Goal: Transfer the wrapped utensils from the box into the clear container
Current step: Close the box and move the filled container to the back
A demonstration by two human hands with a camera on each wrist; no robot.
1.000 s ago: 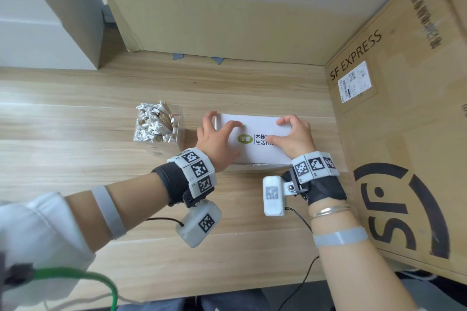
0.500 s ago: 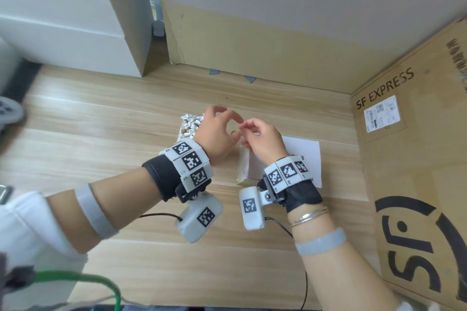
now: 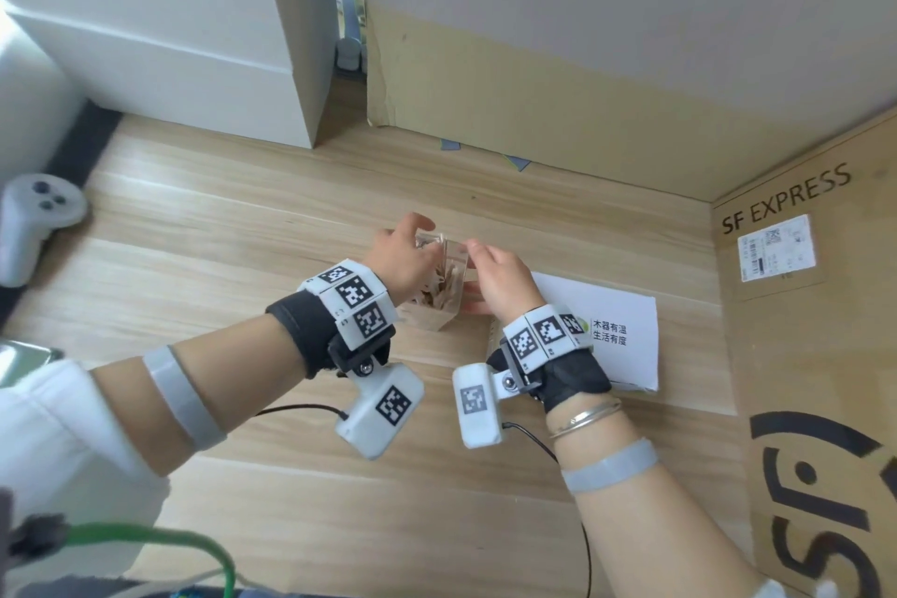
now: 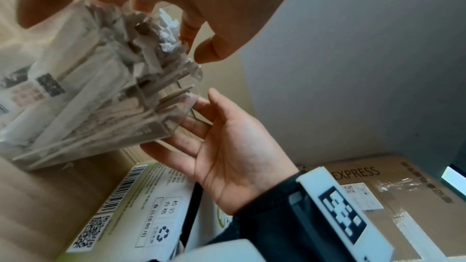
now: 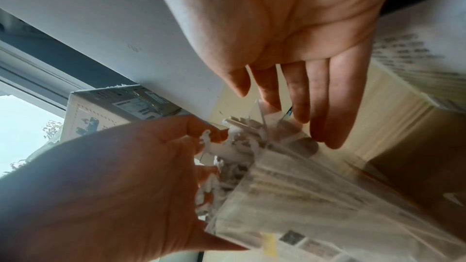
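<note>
The clear container (image 3: 449, 257), packed with paper-wrapped wooden utensils (image 3: 439, 287), stands on the wooden table between my hands. My left hand (image 3: 403, 257) curls over its top and left side, with fingers on the wrapper ends (image 5: 227, 156) and the thumb down the wall. On the other side my right hand (image 3: 495, 267) lies against the container with straight fingers (image 4: 199, 105). The white box (image 3: 616, 354) lies flat just right of my right wrist, its lid closed.
A large SF Express carton (image 3: 815, 354) walls off the right side, and a tall cardboard sheet (image 3: 534, 112) stands behind. At the back left is a white block (image 3: 194, 39). A white controller (image 3: 34, 219) lies at the far left of the table (image 3: 242, 233).
Both hands left the white box's lid and moved left to the clear container. They now hold it from both sides, and the head view has shifted left.
</note>
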